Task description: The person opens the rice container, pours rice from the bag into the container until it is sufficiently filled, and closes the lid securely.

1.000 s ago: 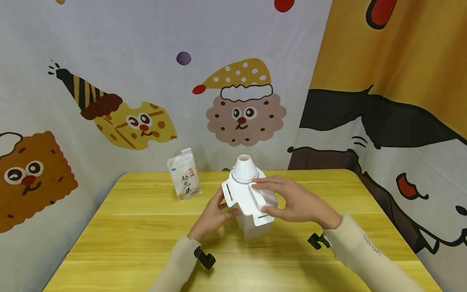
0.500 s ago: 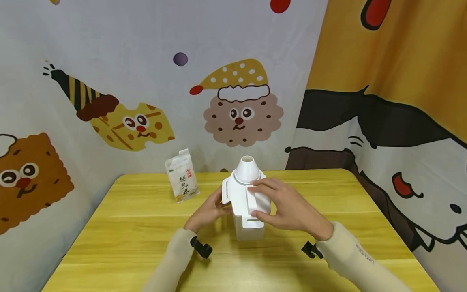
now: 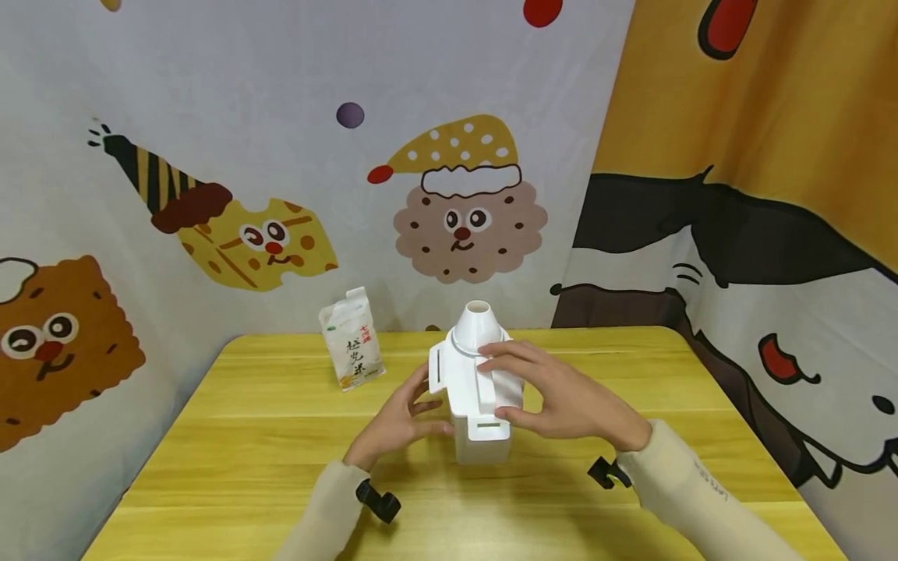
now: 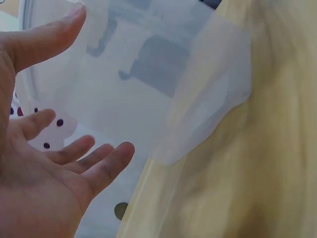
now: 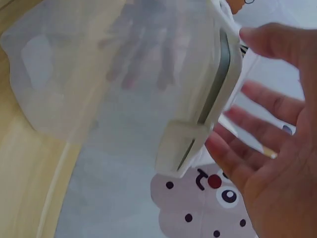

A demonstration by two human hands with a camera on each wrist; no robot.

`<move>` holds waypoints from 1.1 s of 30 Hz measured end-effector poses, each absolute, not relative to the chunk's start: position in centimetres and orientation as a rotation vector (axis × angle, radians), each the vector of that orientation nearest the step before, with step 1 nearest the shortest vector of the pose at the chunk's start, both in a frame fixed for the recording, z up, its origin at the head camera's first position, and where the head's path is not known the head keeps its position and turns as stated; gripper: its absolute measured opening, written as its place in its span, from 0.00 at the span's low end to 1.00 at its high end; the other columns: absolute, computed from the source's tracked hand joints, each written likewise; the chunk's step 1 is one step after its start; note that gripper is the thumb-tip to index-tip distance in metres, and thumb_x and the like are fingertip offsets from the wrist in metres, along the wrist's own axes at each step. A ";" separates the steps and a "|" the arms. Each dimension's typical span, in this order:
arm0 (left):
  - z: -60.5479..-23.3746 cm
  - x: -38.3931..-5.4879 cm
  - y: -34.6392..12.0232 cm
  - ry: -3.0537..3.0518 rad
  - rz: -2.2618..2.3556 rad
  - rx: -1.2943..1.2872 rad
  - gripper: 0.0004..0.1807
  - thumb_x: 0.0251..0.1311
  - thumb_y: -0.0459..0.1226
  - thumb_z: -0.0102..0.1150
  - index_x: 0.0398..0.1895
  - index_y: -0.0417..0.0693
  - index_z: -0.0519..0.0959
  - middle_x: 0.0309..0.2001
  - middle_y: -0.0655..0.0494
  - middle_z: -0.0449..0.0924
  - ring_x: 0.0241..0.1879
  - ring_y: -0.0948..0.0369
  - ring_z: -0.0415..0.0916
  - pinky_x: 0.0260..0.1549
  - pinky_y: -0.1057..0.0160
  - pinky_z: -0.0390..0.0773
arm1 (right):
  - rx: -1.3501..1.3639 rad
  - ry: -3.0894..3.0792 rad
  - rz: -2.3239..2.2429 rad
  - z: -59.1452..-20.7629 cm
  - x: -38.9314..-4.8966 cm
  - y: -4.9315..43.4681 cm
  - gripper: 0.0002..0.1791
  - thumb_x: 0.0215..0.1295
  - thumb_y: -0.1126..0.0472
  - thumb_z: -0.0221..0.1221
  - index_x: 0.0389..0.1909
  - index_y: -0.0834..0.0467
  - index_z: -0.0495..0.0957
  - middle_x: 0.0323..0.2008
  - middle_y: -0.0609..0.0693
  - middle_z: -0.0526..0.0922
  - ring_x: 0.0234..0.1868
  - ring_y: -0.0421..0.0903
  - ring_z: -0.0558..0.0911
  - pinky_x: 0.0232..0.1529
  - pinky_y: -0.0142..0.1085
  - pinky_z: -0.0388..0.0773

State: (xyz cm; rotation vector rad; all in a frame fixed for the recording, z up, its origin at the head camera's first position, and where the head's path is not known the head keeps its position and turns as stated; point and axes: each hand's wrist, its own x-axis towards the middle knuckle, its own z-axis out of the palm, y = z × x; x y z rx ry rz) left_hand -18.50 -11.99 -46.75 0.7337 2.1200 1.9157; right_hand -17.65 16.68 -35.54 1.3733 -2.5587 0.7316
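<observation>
A translucent plastic storage container [image 3: 482,446] with a white lid [image 3: 466,382] stands upright on the table. Its lid has slotted side tabs, a raised handle [image 3: 486,392] and a cone-shaped white spout [image 3: 479,329]. My left hand [image 3: 398,425] is beside the container's left wall, fingers spread and thumb apart from them; in the left wrist view the palm [image 4: 39,183] is clear of the wall. Over the lid's right side, my right hand [image 3: 561,393] rests its fingertips and thumb near the two ends of the handle, without a visible tight grip. Its palm [image 5: 282,193] is away from the lid.
A white bag [image 3: 353,340] with printed characters stands at the back left of the wooden table [image 3: 245,452]. Behind the table hangs a cartoon-printed curtain [image 3: 281,93]. A black wrist camera [image 3: 377,500] sits on the left sleeve, another [image 3: 607,472] on the right.
The container has turned from a slanted angle to face squarely forward. My left hand has loosened and drawn slightly back from its side. My right hand stays over the lid handle.
</observation>
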 end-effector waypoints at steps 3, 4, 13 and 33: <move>-46.7 -17.7 -11.6 2.104 1.940 0.751 0.61 0.50 0.28 0.78 0.83 0.59 0.50 0.81 0.52 0.53 0.78 0.45 0.57 0.70 0.44 0.73 | 1.446 -2.552 0.756 -35.4 -18.1 17.2 0.32 0.61 0.57 0.72 0.66 0.48 0.75 0.74 0.48 0.70 0.74 0.51 0.69 0.70 0.53 0.74; -46.7 -17.4 -11.4 2.106 1.947 0.745 0.61 0.49 0.28 0.79 0.82 0.60 0.50 0.81 0.53 0.54 0.77 0.46 0.57 0.70 0.44 0.73 | 1.469 -2.551 0.763 -35.4 -18.3 17.4 0.32 0.61 0.58 0.71 0.67 0.48 0.74 0.74 0.48 0.70 0.75 0.51 0.69 0.70 0.54 0.74; -47.0 -16.2 -9.9 2.160 2.019 0.601 0.57 0.49 0.31 0.79 0.80 0.65 0.56 0.78 0.57 0.59 0.76 0.48 0.60 0.68 0.47 0.76 | 1.554 -2.562 0.798 -35.4 -19.0 18.0 0.35 0.59 0.62 0.70 0.69 0.47 0.73 0.74 0.47 0.70 0.76 0.53 0.68 0.71 0.59 0.71; -47.3 -18.3 -11.8 1.956 1.926 0.726 0.55 0.57 0.28 0.71 0.83 0.55 0.49 0.82 0.48 0.52 0.80 0.44 0.51 0.73 0.50 0.69 | 1.348 -2.539 0.701 -36.1 -16.9 16.2 0.33 0.61 0.55 0.72 0.67 0.51 0.75 0.72 0.50 0.72 0.73 0.54 0.71 0.69 0.55 0.75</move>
